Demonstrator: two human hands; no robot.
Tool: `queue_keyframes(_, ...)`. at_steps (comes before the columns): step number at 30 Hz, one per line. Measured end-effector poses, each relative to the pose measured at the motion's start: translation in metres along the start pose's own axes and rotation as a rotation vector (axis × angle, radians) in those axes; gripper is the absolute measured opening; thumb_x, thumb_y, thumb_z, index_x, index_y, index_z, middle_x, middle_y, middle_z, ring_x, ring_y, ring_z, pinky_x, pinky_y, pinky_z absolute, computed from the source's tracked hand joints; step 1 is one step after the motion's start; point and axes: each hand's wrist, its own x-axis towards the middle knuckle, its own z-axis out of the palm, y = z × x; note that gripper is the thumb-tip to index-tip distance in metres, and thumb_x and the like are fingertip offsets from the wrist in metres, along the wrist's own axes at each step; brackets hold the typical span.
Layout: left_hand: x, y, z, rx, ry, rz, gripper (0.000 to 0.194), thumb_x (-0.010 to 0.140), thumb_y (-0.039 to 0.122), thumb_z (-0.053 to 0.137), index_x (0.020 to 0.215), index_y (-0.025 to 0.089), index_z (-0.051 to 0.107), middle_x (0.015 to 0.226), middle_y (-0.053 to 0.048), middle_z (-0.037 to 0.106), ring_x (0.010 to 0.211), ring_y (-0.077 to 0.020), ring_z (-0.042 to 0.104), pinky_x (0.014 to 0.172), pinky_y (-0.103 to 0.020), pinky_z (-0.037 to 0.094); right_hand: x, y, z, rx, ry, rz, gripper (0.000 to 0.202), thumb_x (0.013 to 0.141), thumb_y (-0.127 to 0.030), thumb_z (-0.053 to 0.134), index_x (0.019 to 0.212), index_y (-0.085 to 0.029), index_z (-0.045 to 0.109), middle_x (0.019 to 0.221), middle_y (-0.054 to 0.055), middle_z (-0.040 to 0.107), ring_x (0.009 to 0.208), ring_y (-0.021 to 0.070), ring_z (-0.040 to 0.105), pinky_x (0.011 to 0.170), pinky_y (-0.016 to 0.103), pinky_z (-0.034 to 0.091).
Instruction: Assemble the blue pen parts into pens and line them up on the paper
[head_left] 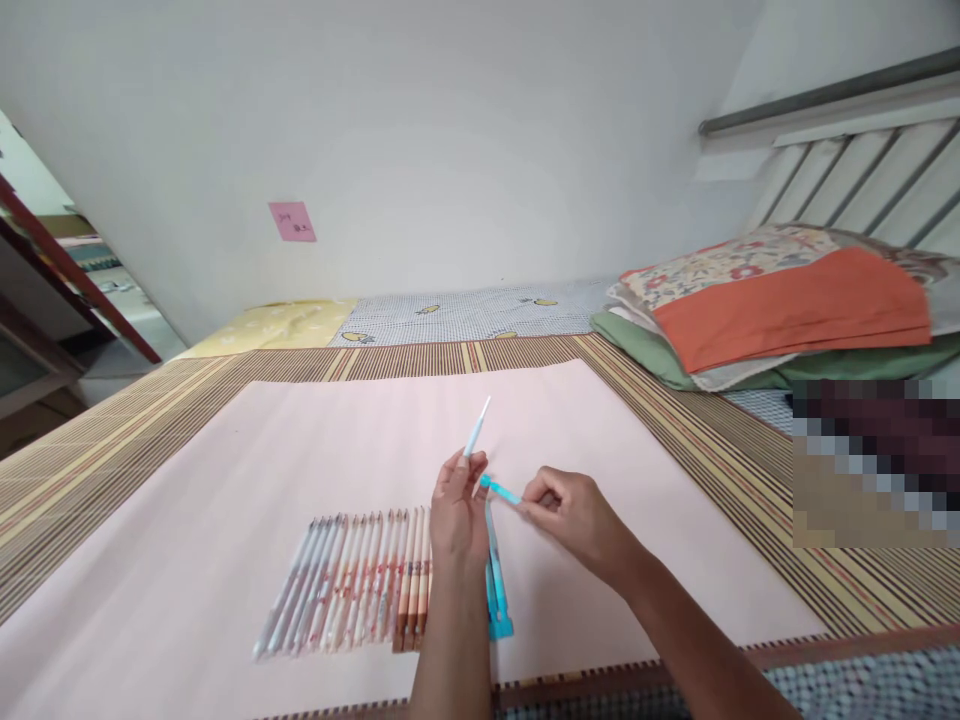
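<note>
My left hand [457, 505] is closed around a slim white and pale blue pen [475, 430], its thin white end pointing up and away. Pinched in the fingers of my right hand [566, 505] is a bright blue pen cap [502, 491]; its wider end is close to my left fingers, and I cannot tell whether they touch it. Under my left forearm lie blue pens [498, 585], partly hidden. To the left is a row of several pens [352, 580], white, pinkish and pale grey-blue, then some with brown-orange ends [409, 605].
A pale pink sheet [300, 440] lies on a striped bamboo mat [660, 440]. Folded bedding [795, 310] is piled at the right, near a white railing [862, 180]. A pink note [292, 221] is stuck to the wall behind. Patterned cloth [450, 312] runs along the wall.
</note>
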Motion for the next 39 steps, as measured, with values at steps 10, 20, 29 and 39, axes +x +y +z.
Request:
queue_keyframes(10, -0.001, 0.013, -0.003, -0.14, -0.157, 0.03, 0.029, 0.082, 0.026, 0.078, 0.076, 0.019, 0.051, 0.052, 0.011, 0.039, 0.038, -0.0028, 0.031, 0.04, -0.019, 0.022, -0.01, -0.028, 0.054, 0.212, -0.091, 0.033, 0.012, 0.075, -0.019, 0.066, 0.066, -0.02, 0.058, 0.06, -0.003, 0.062, 0.056, 0.0136, 0.058, 0.054, 0.024, 0.041)
queue_keyframes(20, -0.003, 0.018, 0.004, -0.119, -0.07, 0.223, 0.037, 0.07, 0.03, 0.087, 0.082, 0.018, 0.055, 0.047, 0.013, 0.036, 0.04, -0.0032, 0.031, 0.041, -0.019, 0.021, -0.021, -0.027, 0.056, 0.532, 0.033, 0.136, 0.024, 0.077, -0.035, 0.078, 0.07, -0.019, 0.063, 0.069, 0.004, 0.072, 0.068, 0.021, 0.071, 0.064, 0.031, 0.055)
queue_keyframes(29, -0.005, 0.004, 0.005, 0.22, 0.084, 0.257, 0.043, 0.071, 0.046, 0.081, 0.091, 0.016, 0.058, 0.047, 0.011, 0.043, 0.041, -0.0048, 0.035, 0.042, -0.019, 0.023, -0.02, -0.059, 0.044, 0.282, 0.228, -0.167, 0.013, 0.082, -0.028, 0.073, 0.073, -0.02, 0.067, 0.072, 0.002, 0.071, 0.066, 0.0165, 0.067, 0.066, 0.028, 0.053)
queue_keyframes(39, -0.006, 0.004, 0.007, 0.033, -0.074, 0.166, 0.043, 0.065, 0.039, 0.086, 0.086, 0.019, 0.055, 0.044, 0.013, 0.038, 0.037, -0.003, 0.026, 0.039, -0.019, 0.015, -0.008, -0.032, 0.042, 0.623, 0.181, 0.114, 0.025, 0.073, -0.037, 0.082, 0.068, -0.018, 0.067, 0.049, -0.001, 0.063, 0.046, 0.0117, 0.056, 0.05, 0.024, 0.047)
